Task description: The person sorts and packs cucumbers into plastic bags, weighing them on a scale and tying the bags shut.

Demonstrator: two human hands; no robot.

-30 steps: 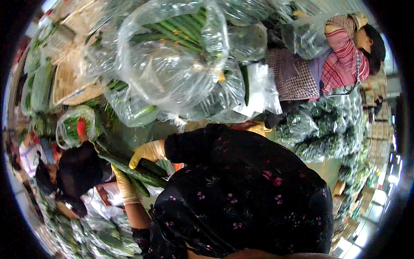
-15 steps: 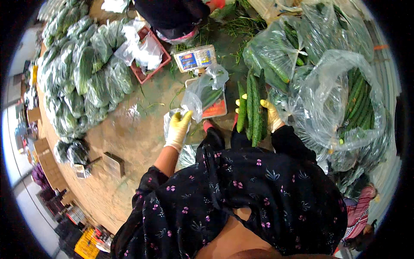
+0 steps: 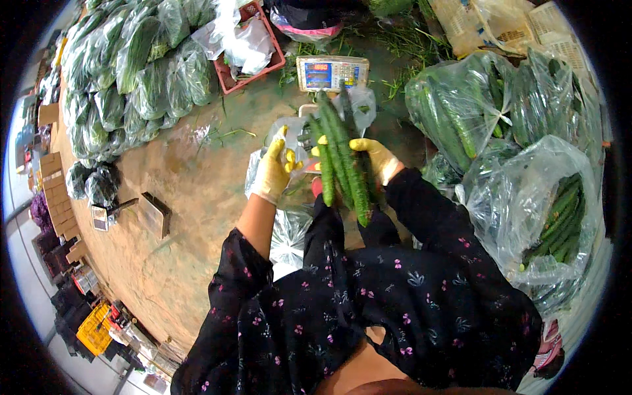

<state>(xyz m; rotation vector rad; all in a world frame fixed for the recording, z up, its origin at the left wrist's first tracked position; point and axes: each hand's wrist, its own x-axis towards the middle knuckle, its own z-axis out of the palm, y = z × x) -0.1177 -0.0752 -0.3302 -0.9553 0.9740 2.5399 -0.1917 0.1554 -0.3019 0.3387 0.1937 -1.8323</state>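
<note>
Brightness: moderate, even over floor (image 3: pixel 178 263); glare: white glints on bags (image 3: pixel 500 204); display (image 3: pixel 318 68): glowing; cucumbers (image 3: pixel 342 159): fairly sharp; distortion: edges bowed, corners black; rim detail: soft.

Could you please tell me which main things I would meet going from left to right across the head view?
Yellow crate, flat dark-edged object on the floor, gloved left hand, cucumbers held in the gloved right hand, large open clear bag.

The left hand (image 3: pixel 270 176) is raised, fingers (image 3: pixel 289 156) parted, its forearm (image 3: pixel 257 225) bare. Opposite, the right hand (image 3: pixel 380 158) curls in a grip.
</note>
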